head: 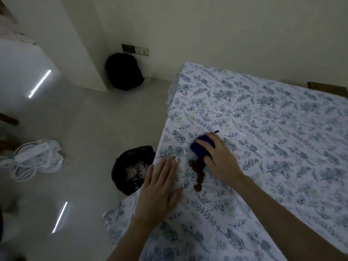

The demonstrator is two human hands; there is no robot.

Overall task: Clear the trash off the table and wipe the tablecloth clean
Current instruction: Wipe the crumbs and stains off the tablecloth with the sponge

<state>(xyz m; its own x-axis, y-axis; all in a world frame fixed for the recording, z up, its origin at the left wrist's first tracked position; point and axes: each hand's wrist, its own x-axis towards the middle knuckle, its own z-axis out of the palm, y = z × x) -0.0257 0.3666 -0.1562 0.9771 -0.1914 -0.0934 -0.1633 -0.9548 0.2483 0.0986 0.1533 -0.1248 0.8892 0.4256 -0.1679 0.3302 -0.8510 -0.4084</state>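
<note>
A white tablecloth (263, 129) with a blue leaf print covers the table. A brown stain (198, 170) runs in blotches near the left edge. My right hand (219, 157) presses a dark blue cloth (201, 146) onto the tablecloth just above the stain. My left hand (160, 185) lies flat with fingers spread on the tablecloth at the table's left edge, beside the stain. A black trash bag (130, 166) with crumpled waste inside stands open on the floor right below that edge.
A second black bag (123, 72) stands in the corner by the wall. A white power strip with coiled cable (33, 157) lies on the floor at the left. A wooden chair back (327, 89) shows behind the table's far right.
</note>
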